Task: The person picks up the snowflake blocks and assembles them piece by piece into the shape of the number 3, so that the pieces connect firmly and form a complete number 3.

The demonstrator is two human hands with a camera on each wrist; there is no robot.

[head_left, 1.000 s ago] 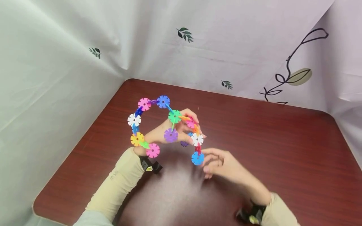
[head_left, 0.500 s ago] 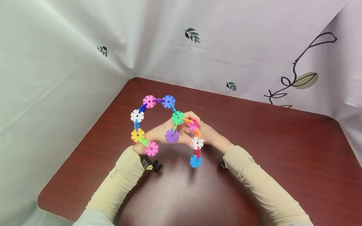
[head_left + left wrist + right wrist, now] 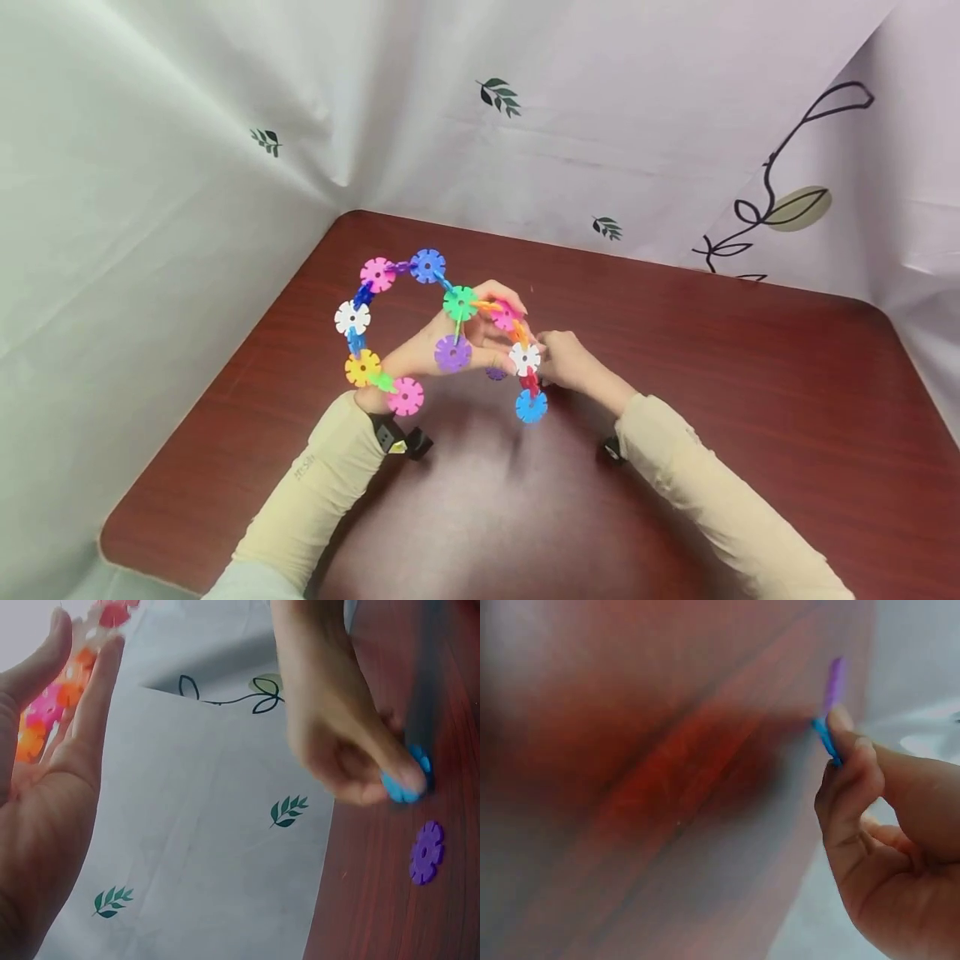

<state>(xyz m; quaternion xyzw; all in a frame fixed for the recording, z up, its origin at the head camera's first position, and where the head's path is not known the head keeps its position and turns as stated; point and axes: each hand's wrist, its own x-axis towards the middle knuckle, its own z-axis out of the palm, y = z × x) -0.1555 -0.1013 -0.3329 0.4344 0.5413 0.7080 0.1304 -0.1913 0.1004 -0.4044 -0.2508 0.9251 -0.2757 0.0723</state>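
Note:
In the head view, a curved chain of colourful interlocking plastic discs [image 3: 420,262] is held up over the table by my left hand [image 3: 420,348]. The thumb and fingers of that hand hold the chain near its pink and orange discs [image 3: 46,705], and both chain ends hang free. Beyond it, my right hand [image 3: 576,363] is low over the tabletop. Its thumb and finger pinch a loose blue notched disc [image 3: 395,790], also seen edge-on in the right wrist view. Close by, a purple disc [image 3: 427,853] lies on the table.
The dark red-brown wooden table [image 3: 720,400] has rounded corners. White cloth [image 3: 420,133] printed with leaves hangs around its far and left sides. Black wrist cameras [image 3: 388,435] sit below both hands.
My right hand has left the chain's lower blue disc, reached forward behind the left hand and pinched the loose blue disc from the table. The left hand still holds the chain.

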